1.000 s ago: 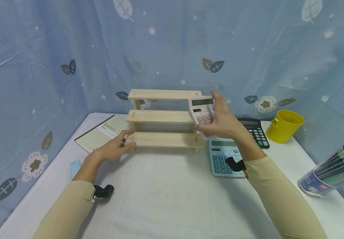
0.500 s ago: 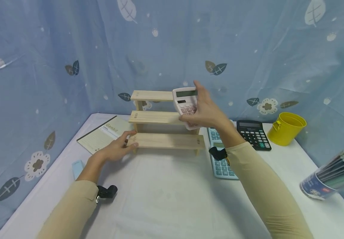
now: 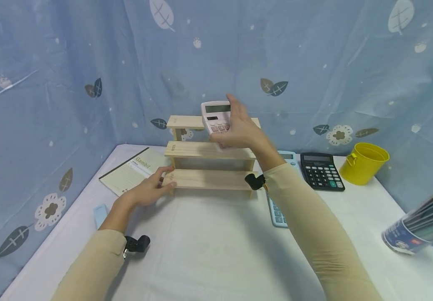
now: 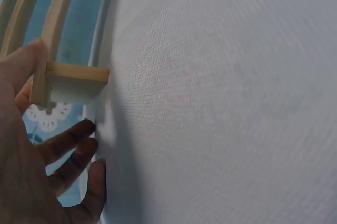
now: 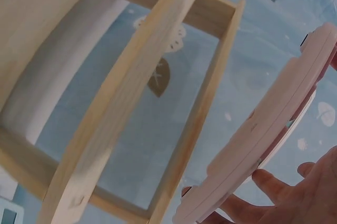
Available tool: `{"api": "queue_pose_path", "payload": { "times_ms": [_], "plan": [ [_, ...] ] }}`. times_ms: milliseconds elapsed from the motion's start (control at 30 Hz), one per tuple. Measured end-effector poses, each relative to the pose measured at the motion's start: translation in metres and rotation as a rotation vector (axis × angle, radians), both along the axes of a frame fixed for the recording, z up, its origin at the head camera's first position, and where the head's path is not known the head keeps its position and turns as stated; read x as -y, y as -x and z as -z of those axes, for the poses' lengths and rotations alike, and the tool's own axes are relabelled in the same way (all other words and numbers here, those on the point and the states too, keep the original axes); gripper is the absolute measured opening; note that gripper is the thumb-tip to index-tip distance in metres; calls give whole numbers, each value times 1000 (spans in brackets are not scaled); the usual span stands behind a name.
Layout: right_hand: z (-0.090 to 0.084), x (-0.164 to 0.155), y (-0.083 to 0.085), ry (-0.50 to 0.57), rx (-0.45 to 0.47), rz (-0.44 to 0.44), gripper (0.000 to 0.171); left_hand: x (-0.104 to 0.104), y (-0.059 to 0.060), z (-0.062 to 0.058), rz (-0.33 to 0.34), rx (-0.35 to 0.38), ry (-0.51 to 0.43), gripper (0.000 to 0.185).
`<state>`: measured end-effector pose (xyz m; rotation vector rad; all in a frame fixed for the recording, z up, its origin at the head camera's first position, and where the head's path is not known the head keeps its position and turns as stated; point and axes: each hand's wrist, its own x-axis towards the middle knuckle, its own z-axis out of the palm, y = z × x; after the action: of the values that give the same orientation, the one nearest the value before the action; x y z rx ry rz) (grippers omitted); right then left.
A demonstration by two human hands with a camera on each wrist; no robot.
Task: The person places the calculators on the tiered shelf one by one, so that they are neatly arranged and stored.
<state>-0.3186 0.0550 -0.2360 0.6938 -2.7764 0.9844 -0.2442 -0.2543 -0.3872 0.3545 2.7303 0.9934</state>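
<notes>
A pale pink calculator is held up by my right hand, its display facing me. It overlaps the upper boards of a three-tier wooden stand in the head view. The right wrist view shows the calculator edge-on beside the stand, apart from the boards, with fingers of the right hand along its far side. My left hand grips the left end of the stand's lowest board. In the left wrist view the thumb lies against this board, and the other fingers of the left hand are spread below.
A notepad and a small light blue item lie at left. To the right are light blue calculators, partly behind my sleeve, a black calculator, a yellow bucket and a tub of pencils.
My right hand has carried the pink calculator left and upward, from the stand's right end to in front of its upper tiers. The left hand keeps its grip on the lowest board.
</notes>
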Motion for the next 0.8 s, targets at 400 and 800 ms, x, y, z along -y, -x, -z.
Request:
{"api": "queue_pose_path", "payload": {
  "times_ms": [400, 800],
  "plan": [
    [1, 37, 11, -52, 23, 41, 126, 3, 1, 5, -8, -7, -14, 73],
    [4, 64, 22, -21, 26, 116, 120, 4, 1, 3, 10, -11, -23, 71]
  ]
}}
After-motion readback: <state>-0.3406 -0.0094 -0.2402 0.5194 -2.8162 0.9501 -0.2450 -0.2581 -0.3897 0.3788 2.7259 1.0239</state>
